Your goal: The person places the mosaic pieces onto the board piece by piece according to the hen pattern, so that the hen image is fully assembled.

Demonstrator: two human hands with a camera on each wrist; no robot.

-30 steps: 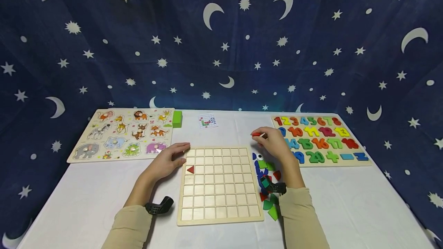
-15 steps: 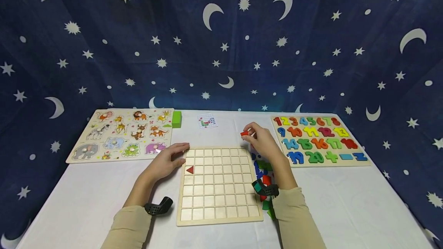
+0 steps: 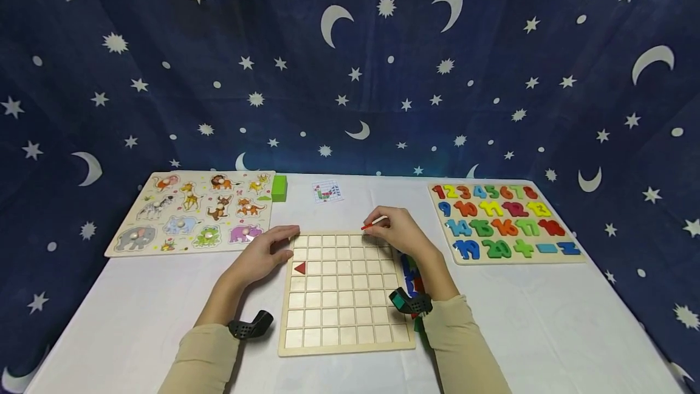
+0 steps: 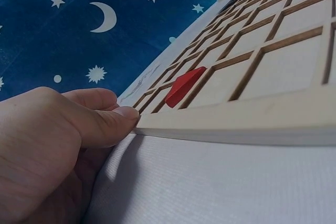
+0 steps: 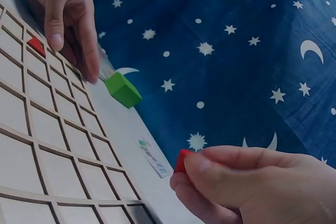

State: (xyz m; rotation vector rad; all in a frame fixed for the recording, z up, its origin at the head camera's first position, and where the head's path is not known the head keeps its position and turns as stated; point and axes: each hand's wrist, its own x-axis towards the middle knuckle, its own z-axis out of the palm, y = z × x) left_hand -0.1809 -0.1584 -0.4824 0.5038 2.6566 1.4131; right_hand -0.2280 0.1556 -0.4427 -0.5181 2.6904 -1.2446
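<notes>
A wooden grid board [image 3: 344, 351] lies in the middle of the white table, with a red triangle [image 3: 300, 268] in a cell of its leftmost column. My left hand [image 3: 265, 259] rests at the board's upper left edge, fingers extended; in the left wrist view its thumb [image 4: 113, 125] touches the rim near the corner. Between thumb and fingertips my right hand [image 3: 403, 235] pinches a small red piece [image 3: 367, 227] over the board's far right edge. The right wrist view shows only a bit of that red piece [image 5: 181, 161], the rest hidden by the fingers.
Blue, red and green pieces [image 3: 408, 272] lie along the board's right side, partly hidden under my right forearm. Behind the board is a small pattern card [image 3: 327, 191]. An animal puzzle [image 3: 188, 248] and green block [image 3: 279, 188] stand left, a number puzzle [image 3: 516, 260] right.
My right hand has moved left with the red piece, from beside the number puzzle to over the board's far edge. The left hand and the red triangle have stayed in place.
</notes>
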